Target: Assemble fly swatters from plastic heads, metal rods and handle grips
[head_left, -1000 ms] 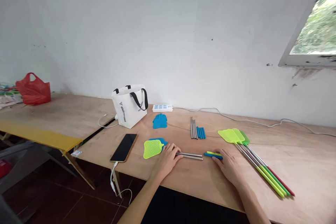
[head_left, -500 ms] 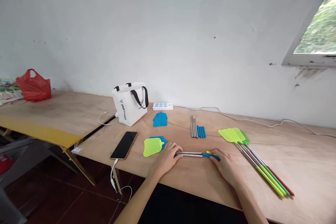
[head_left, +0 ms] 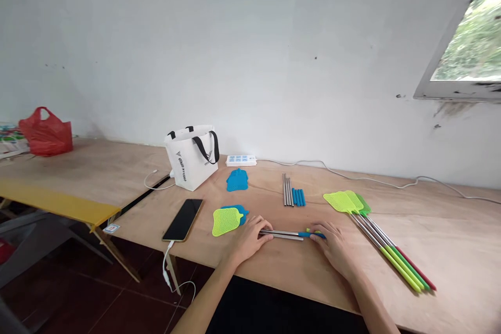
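My left hand (head_left: 250, 239) is closed over the left ends of two thin metal rods (head_left: 285, 237) lying near the table's front edge. The far rod meets a blue handle (head_left: 304, 234) at its right end; whether it sits inside cannot be made out. My right hand (head_left: 332, 242) is closed around that handle, and its fingers cover most of it and part of a yellow-green piece. Just left of my left hand, a yellow-green fly swatter head (head_left: 227, 221) overlaps a blue one (head_left: 242, 213). Beyond my hands lie several loose metal rods (head_left: 287, 190) beside several blue handles (head_left: 298, 197).
Several fly swatters (head_left: 387, 248) lie at the right. Blue swatter heads (head_left: 237, 180) are farther back, near a power strip (head_left: 241, 160) and a white bag (head_left: 192, 159). A phone (head_left: 183, 220) on a charging cable sits at the left edge; a red bag (head_left: 46, 133) stands on another table.
The two rods have spread apart, the near one now lying lower with its right end away from the blue handle. Both hands stay in nearly the same places; the view has shifted slightly.
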Tool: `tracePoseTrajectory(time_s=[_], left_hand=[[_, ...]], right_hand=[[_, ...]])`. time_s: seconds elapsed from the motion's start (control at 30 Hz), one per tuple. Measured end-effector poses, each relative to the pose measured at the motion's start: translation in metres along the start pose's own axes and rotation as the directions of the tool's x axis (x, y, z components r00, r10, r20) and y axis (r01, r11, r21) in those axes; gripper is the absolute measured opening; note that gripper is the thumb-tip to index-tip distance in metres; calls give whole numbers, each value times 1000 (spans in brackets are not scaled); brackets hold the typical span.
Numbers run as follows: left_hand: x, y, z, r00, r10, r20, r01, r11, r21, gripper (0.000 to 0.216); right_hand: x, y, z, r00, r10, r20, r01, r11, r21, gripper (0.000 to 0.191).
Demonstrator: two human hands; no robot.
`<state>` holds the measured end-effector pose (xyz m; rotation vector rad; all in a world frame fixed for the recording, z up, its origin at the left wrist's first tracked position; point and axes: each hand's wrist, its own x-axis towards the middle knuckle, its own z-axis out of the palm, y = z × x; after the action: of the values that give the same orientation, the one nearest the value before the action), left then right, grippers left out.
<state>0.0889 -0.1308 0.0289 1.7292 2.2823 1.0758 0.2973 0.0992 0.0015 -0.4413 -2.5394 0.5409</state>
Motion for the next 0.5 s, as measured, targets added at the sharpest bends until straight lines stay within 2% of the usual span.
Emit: tracePoseTrajectory(time_s=[0.27,0.5], left_hand=[[3,2,1,998,-51,47,56,994,-96,16],[1,3,3,999,0,52,4,996,-87,21]], right_hand=[[4,-18,1,1000,-18,-3,18,994,108,26],[6,-36,19,997,-71,44,65,991,115,27]])
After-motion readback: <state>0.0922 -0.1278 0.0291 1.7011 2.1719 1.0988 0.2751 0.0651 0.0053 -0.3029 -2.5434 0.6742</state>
